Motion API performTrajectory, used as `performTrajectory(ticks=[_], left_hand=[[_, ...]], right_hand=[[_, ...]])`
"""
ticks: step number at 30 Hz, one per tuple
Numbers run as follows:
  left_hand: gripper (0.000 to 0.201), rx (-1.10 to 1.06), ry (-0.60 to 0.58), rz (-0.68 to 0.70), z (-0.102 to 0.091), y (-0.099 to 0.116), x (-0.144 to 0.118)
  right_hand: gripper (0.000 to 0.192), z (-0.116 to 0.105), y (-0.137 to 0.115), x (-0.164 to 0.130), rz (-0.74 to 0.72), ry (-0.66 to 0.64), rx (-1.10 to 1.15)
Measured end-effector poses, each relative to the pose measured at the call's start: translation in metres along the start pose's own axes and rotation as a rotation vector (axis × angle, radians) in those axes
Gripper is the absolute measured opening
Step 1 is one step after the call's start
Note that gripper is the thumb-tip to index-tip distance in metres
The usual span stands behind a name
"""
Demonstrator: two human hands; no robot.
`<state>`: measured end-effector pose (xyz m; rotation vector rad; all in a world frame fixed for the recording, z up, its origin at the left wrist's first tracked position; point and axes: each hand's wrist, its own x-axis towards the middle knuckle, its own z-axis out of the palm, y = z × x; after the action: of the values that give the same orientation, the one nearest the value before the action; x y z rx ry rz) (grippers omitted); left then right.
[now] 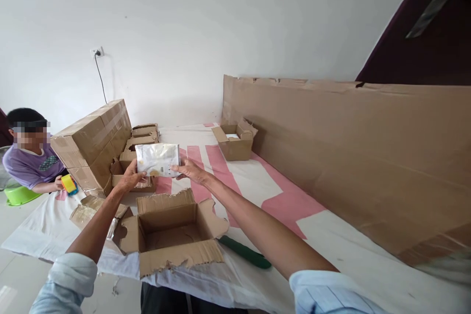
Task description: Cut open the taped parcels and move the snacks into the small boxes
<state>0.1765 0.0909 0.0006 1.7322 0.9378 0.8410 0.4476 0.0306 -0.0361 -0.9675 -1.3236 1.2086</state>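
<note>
Holding white packet [158,159] aloft, left hand [131,176] and right hand [190,170] gripped opposite ends, above open carton [172,230], green handle, possibly a knife [246,252], lay beside it

pink-white sheet [257,181], open boxes [172,230], green tool [245,252]

White glossy plastic-wrapped packet [158,159], flat and rectangular, faint printing on its face, held up level in the air by both short ends, above an open brown cardboard box [172,229] with torn flaps, empty inside
</note>
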Motion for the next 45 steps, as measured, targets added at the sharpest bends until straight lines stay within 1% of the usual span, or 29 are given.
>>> performTrajectory(ticks=[2, 4, 5, 7, 9, 11, 14, 17, 21, 26, 31, 34, 38, 41, 45], left_hand=[[0.057, 0.004, -0.038, 0.059, -0.001, 0.017, -0.005], [0.058, 0.058, -0.129, 0.125, -0.006, 0.031, -0.011], [0.054, 0.131, -0.183, 0.157, -0.01, 0.035, -0.014], [0.042, 0.384, -0.273, 0.17, -0.022, 0.034, -0.02], [0.033, 0.634, -0.316, 0.098, -0.036, 0.024, -0.023], [0.028, 0.758, -0.363, 0.001, -0.047, 0.006, -0.022], [0.025, 0.792, -0.467, -0.087, -0.055, -0.023, -0.015], [0.03, 0.811, -0.496, -0.117, -0.057, -0.044, -0.004], [0.039, 0.824, -0.499, -0.121, -0.054, -0.063, 0.011], [0.046, 0.852, -0.502, -0.119, -0.049, -0.077, 0.032], [0.045, 0.863, -0.491, -0.099, -0.046, -0.083, 0.053], [0.045, 0.861, -0.493, -0.09, -0.045, -0.086, 0.066], [0.046, 0.854, -0.492, -0.088, -0.045, -0.09, 0.082], [0.049, 0.853, -0.487, -0.093, -0.046, -0.091, 0.095], [0.049, 0.865, -0.461, -0.093, -0.045, -0.093, 0.113]], right_hand=[[0.049, -0.004, -0.002, -0.007, -0.04, 0.042, 0.051], [0.048, -0.006, -0.002, -0.022, -0.084, 0.109, 0.105], [0.048, -0.007, 0.0, -0.032, -0.106, 0.149, 0.134], [0.049, -0.01, 0.008, -0.056, -0.144, 0.235, 0.193], [0.048, -0.014, 0.021, -0.081, -0.166, 0.317, 0.248], [0.047, -0.02, 0.038, -0.104, -0.166, 0.4, 0.309], [0.049, -0.03, 0.068, -0.128, -0.107, 0.541, 0.451], [0.053, -0.037, 0.093, -0.142, -0.024, 0.626, 0.555], [0.052, -0.042, 0.111, -0.149, 0.03, 0.654, 0.605], [0.053, -0.047, 0.119, -0.15, 0.048, 0.674, 0.626], [0.057, -0.048, 0.125, -0.147, 0.072, 0.696, 0.599], [0.056, -0.045, 0.127, -0.147, 0.085, 0.694, 0.568], [0.055, -0.043, 0.127, -0.148, 0.096, 0.666, 0.529], [0.056, -0.043, 0.126, -0.149, 0.103, 0.663, 0.535], [0.054, -0.044, 0.124, -0.149, 0.108, 0.672, 0.535]])
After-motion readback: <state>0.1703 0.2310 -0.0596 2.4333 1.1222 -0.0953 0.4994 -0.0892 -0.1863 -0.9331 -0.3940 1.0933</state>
